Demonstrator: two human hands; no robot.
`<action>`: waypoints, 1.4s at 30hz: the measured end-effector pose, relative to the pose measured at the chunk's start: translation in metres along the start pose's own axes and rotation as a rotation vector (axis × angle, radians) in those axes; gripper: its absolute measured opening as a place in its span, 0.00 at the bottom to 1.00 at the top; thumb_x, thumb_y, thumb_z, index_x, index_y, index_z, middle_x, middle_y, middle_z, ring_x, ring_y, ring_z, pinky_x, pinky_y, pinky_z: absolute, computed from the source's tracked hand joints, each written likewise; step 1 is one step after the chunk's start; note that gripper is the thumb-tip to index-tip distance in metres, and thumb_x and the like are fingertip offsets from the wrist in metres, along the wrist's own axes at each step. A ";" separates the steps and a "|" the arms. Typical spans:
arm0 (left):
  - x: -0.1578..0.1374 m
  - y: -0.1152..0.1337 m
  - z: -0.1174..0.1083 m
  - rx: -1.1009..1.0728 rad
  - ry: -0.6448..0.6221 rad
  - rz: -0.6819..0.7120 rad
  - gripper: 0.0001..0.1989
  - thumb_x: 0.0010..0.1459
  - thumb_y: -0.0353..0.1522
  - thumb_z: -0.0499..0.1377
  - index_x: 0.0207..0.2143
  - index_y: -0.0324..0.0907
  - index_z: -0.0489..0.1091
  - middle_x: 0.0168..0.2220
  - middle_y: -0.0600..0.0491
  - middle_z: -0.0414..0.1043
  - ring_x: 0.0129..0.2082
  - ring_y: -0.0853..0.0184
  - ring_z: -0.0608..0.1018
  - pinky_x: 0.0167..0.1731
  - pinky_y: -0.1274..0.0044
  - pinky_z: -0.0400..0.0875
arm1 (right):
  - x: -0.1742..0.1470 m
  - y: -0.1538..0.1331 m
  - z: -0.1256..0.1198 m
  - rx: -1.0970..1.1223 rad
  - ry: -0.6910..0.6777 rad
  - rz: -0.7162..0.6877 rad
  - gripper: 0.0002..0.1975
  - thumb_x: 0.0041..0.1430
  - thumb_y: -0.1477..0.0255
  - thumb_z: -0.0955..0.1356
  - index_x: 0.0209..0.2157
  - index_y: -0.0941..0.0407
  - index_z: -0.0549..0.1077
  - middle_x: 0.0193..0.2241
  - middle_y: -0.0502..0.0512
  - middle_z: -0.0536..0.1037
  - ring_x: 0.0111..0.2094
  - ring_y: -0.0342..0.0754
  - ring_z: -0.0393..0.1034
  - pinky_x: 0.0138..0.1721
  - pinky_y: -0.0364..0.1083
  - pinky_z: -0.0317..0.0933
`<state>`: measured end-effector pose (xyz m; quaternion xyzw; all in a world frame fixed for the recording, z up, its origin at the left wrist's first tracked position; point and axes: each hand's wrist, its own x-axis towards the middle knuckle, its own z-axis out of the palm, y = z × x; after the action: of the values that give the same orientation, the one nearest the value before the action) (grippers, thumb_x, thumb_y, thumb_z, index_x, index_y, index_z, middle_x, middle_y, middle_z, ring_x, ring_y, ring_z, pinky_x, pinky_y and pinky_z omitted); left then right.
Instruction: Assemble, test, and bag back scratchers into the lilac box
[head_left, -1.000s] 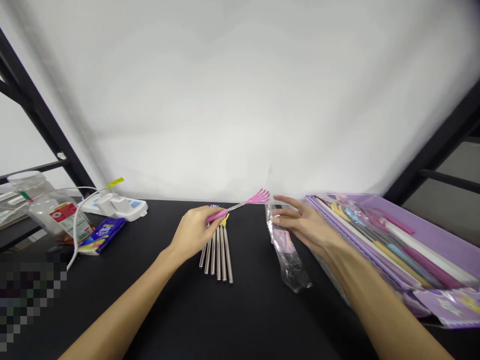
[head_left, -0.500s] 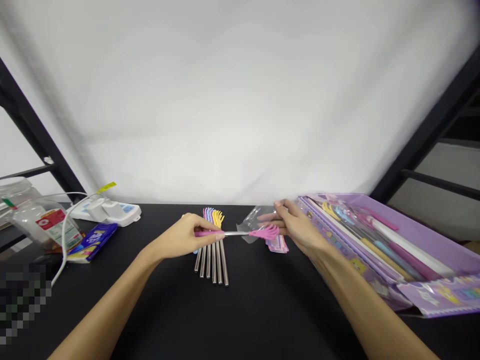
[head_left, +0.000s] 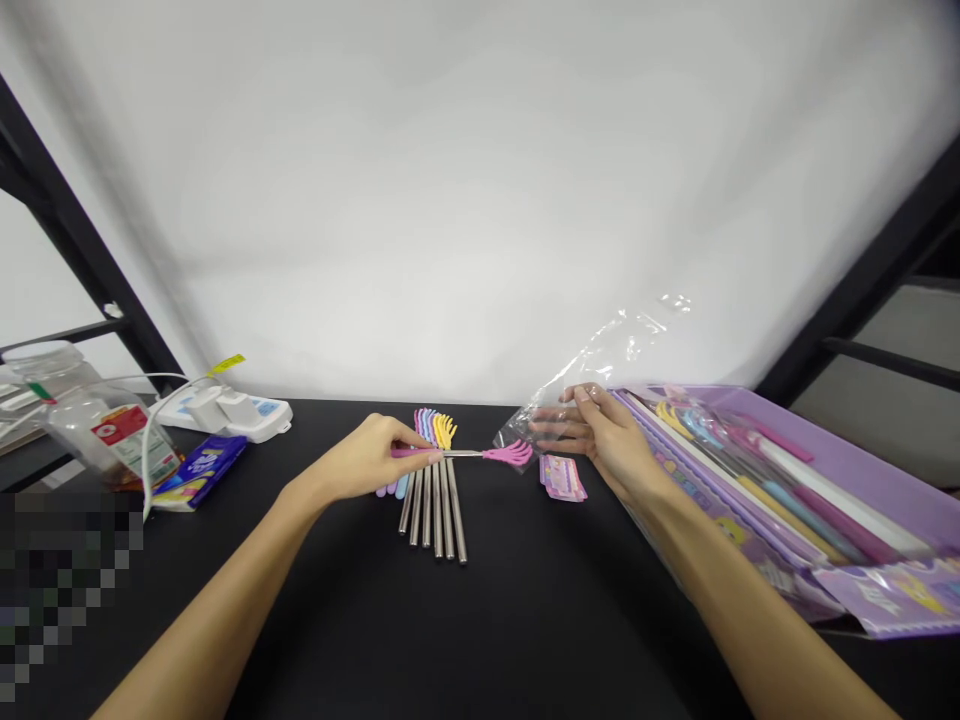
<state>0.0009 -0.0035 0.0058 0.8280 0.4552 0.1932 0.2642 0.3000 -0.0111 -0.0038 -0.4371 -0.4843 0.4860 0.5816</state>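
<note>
My left hand [head_left: 367, 460] pinches the pink back scratcher [head_left: 469, 454] above the table [head_left: 495, 620], claw at the left end of the clear bag [head_left: 600, 350]; my right hand [head_left: 619, 440], fingers loosely extended, holds that bag. Aligning them, I'd judge, calls for a spread mouth.

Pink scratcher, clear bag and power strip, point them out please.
Pink scratcher [head_left: 500, 454]: head view, on its claw.
Clear bag [head_left: 598, 362]: head view, middle of its film.
Power strip [head_left: 267, 421]: head view, on its right end.

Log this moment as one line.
left hand: holds pink scratcher | right hand: holds clear bag | black table: other scratchers, printed paper
</note>
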 end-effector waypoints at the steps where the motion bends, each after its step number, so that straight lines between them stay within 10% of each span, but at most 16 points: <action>1: 0.001 -0.001 0.001 0.025 0.013 0.007 0.24 0.60 0.49 0.56 0.39 0.40 0.81 0.19 0.55 0.71 0.16 0.73 0.68 0.19 0.81 0.58 | 0.000 -0.001 0.001 -0.007 0.009 0.005 0.14 0.61 0.57 0.68 0.36 0.52 0.64 0.33 0.55 0.83 0.35 0.53 0.80 0.32 0.50 0.75; 22: 0.007 -0.001 0.020 0.410 0.421 0.278 0.14 0.67 0.41 0.54 0.46 0.48 0.77 0.32 0.54 0.77 0.29 0.69 0.76 0.30 0.79 0.65 | 0.000 0.003 0.003 0.188 0.119 0.186 0.08 0.68 0.66 0.62 0.33 0.52 0.60 0.29 0.56 0.82 0.36 0.53 0.80 0.41 0.58 0.75; 32: 0.010 0.017 0.042 0.216 0.389 0.226 0.18 0.69 0.40 0.50 0.55 0.48 0.71 0.46 0.51 0.77 0.42 0.63 0.79 0.43 0.73 0.71 | -0.005 0.013 0.024 0.219 -0.034 0.104 0.11 0.60 0.63 0.71 0.39 0.54 0.68 0.31 0.55 0.82 0.37 0.55 0.81 0.45 0.56 0.73; 38: 0.010 0.031 0.053 -0.037 0.383 0.105 0.23 0.66 0.40 0.53 0.61 0.44 0.64 0.32 0.54 0.75 0.29 0.66 0.76 0.34 0.74 0.71 | -0.012 0.027 0.041 0.200 -0.139 0.052 0.17 0.56 0.59 0.73 0.42 0.54 0.72 0.35 0.55 0.83 0.42 0.54 0.79 0.49 0.56 0.70; 42: 0.012 0.027 0.056 -0.161 0.350 0.103 0.25 0.63 0.41 0.57 0.60 0.44 0.66 0.44 0.48 0.73 0.35 0.65 0.76 0.35 0.73 0.72 | -0.015 0.027 0.043 0.179 -0.223 -0.005 0.17 0.54 0.59 0.74 0.42 0.54 0.76 0.40 0.55 0.82 0.45 0.53 0.76 0.49 0.55 0.68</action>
<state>0.0555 -0.0199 -0.0208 0.7803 0.4341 0.3832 0.2363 0.2524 -0.0207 -0.0258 -0.3253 -0.5018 0.5714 0.5619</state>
